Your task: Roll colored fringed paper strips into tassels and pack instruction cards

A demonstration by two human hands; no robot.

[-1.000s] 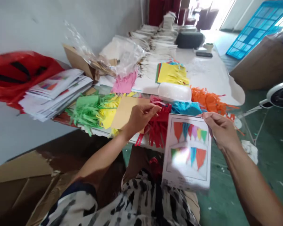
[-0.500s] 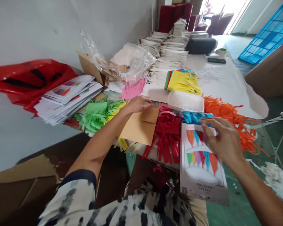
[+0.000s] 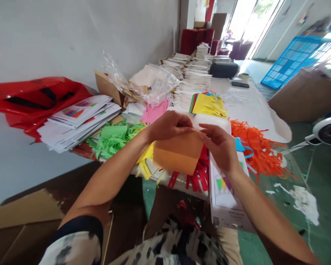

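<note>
My left hand (image 3: 169, 126) grips the top edge of a kraft paper envelope (image 3: 178, 156), raised just above the table. My right hand (image 3: 219, 145) is right beside it, fingertips at the envelope's upper right corner, and I cannot tell whether they pinch it. A printed card (image 3: 224, 198) showing coloured pennant bunting lies under my right wrist. Fringed paper surrounds the hands: green (image 3: 113, 138), yellow (image 3: 145, 165), red (image 3: 200, 176), orange (image 3: 255, 151). A white plastic lid (image 3: 212, 121) sits just behind the envelope.
Printed sheets (image 3: 79, 121) lie on a red plastic bag (image 3: 30, 99) by the wall. Stacks of paper bundles (image 3: 194, 71) and a black case (image 3: 223, 70) stand farther along the table. Cardboard (image 3: 24, 221) lies at lower left; a blue crate (image 3: 292, 62) leans at upper right.
The envelope has risen from the table into my left hand's grip. My right hand has left the printed card and moved left to the envelope's corner.
</note>
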